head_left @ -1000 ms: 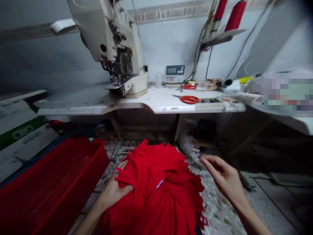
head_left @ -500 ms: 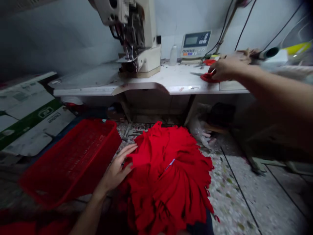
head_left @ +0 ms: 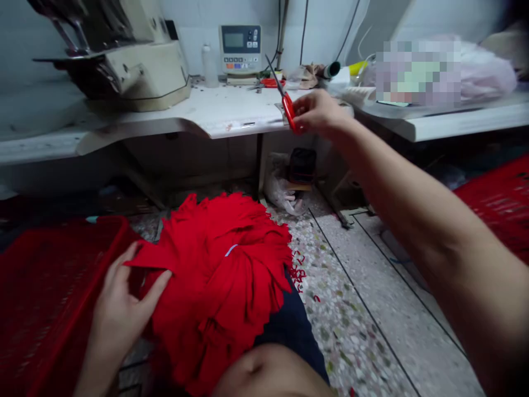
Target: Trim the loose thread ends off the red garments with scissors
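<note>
My right hand [head_left: 316, 113] is closed on the red handles of a pair of scissors [head_left: 288, 108], held just above the front edge of the white sewing table, blades pointing up and to the left. A large bundle of red fabric pieces [head_left: 215, 264], with a pale strip [head_left: 231, 250] at its middle, lies over the lap. At the bundle's left edge is my left hand [head_left: 124, 300], thumb and fingers apart around a fabric corner. Whether it grips the cloth is hard to tell.
A sewing machine [head_left: 136, 71] stands on the white table [head_left: 231, 118], with a control box [head_left: 240, 48] and a bottle [head_left: 210, 66] behind. Red baskets [head_left: 53, 281] flank both sides. Red scraps [head_left: 298, 273] lie on the floor.
My right hand has lifted the scissors off the tabletop, and their blades now point upward. The view has swung to the right. My left hand stays by the bundle's left edge, its fingers wider apart.
</note>
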Action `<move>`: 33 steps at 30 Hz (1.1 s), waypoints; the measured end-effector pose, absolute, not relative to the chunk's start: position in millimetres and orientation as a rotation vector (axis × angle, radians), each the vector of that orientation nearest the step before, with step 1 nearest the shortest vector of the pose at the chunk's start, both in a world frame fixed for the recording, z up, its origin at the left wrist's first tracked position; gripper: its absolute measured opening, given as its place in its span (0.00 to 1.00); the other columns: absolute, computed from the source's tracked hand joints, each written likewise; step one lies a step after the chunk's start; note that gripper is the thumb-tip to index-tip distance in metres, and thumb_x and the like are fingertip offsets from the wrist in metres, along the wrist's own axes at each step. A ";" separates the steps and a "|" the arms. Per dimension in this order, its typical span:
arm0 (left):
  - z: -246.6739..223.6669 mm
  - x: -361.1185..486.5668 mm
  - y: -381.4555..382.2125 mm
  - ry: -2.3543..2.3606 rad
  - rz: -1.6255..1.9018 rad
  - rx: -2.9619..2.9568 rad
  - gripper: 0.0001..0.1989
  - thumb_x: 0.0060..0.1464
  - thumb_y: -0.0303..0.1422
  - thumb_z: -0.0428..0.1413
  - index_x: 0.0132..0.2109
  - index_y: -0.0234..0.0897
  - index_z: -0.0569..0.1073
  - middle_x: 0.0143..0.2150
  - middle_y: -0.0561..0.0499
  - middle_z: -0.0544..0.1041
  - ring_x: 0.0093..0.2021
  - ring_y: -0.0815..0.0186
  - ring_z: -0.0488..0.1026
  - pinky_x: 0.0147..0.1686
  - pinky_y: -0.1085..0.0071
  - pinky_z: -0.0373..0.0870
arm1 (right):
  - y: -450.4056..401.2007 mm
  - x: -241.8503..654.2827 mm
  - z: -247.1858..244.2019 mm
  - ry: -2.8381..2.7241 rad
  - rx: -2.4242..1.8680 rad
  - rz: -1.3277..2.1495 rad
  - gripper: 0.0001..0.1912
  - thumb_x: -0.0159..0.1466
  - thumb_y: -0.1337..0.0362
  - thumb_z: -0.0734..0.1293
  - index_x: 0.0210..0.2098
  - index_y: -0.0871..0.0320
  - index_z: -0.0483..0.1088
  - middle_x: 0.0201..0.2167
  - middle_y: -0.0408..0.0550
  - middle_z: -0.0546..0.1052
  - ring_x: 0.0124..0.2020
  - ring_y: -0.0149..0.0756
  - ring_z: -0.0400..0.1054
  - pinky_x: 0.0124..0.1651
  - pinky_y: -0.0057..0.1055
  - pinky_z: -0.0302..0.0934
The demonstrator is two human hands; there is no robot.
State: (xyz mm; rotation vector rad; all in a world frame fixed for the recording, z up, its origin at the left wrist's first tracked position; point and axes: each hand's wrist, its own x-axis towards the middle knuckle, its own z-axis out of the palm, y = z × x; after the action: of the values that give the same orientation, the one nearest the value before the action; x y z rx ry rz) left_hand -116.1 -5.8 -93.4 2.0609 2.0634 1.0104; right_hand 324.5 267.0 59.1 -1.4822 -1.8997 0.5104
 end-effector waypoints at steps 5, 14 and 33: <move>-63.6 -96.3 -2.7 2.146 1.319 2.121 0.36 0.55 0.44 0.64 0.68 0.44 0.66 0.65 0.43 0.70 0.63 0.43 0.68 0.65 0.45 0.64 | 149.3 324.1 -18.1 -1.667 -1.170 1.009 0.09 0.62 0.65 0.75 0.36 0.63 0.74 0.24 0.41 0.77 0.22 0.27 0.67 0.25 0.23 0.61; -73.6 -84.0 -30.3 2.129 1.645 1.833 0.05 0.61 0.32 0.59 0.42 0.36 0.78 0.40 0.49 0.77 0.40 0.65 0.75 0.39 0.71 0.74 | 20.8 263.9 -92.4 -1.505 -1.191 1.506 0.21 0.65 0.45 0.70 0.30 0.57 0.70 0.20 0.44 0.73 0.21 0.33 0.66 0.24 0.28 0.57; -136.0 -147.3 -53.1 1.665 1.120 1.335 0.16 0.65 0.43 0.54 0.45 0.33 0.76 0.40 0.48 0.77 0.40 0.65 0.73 0.43 0.71 0.69 | -3.7 186.4 -157.6 -1.647 -1.020 1.939 0.27 0.65 0.40 0.68 0.24 0.56 0.68 0.15 0.46 0.73 0.23 0.39 0.73 0.27 0.29 0.62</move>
State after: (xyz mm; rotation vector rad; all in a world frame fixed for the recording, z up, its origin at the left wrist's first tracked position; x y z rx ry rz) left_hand -147.3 -53.1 -136.0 1.3345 1.6652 1.1201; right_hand 186.4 -3.7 -157.6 -1.0199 -1.6470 1.9387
